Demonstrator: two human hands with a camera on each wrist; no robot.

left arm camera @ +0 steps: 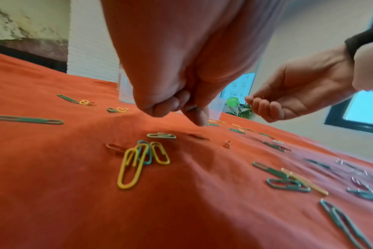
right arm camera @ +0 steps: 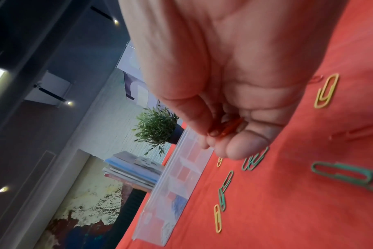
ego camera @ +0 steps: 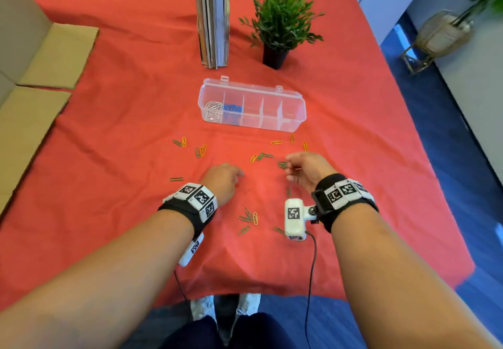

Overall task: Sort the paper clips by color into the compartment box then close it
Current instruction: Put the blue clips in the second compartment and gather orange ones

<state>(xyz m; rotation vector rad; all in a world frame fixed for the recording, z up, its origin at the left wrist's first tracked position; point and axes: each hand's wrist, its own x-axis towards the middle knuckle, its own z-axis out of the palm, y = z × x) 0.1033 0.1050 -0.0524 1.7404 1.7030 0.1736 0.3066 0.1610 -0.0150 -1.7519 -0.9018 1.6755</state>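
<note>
both forearms fill the bottom of the head view, each wrist wrapped in a black band with printed marker tiles. left hand (ego camera: 221,178) sits low over the red cloth (ego camera: 136,109) at about 7 o'clock from the box, knuckles up; from the left wrist view its fingertips (left arm camera: 197,116) are drawn together in a pinch pointing down at the cloth, and whether a clip sits between them cannot be told. right hand (ego camera: 307,167) hovers at about 5 o'clock from the box, fingers curled, clamped on a small bunch of red paper clips (right arm camera: 226,128) held between thumb and fingers.

clear compartment box (ego camera: 251,105) lies past both hands toward 12 o'clock, lid open and tipped back. its leftmost compartment holds silver clips (ego camera: 213,110), the one beside it blue clips (ego camera: 232,110); the remaining compartments look see-through to the cloth.

green paper clips (ego camera: 283,164) and yellow paper clips (ego camera: 276,142) lie scattered loose on the cloth between the box and the hands, more at 9 o'clock of the left hand and a cluster between the wrists. a few red clips blend into the cloth near the left hand.

beyond the box at 12 o'clock stand upright books (ego camera: 213,16), with a potted plant (ego camera: 280,19) just beside them at 1 o'clock. cardboard flaps (ego camera: 54,55) rest at 9 to 10 o'clock.
</note>
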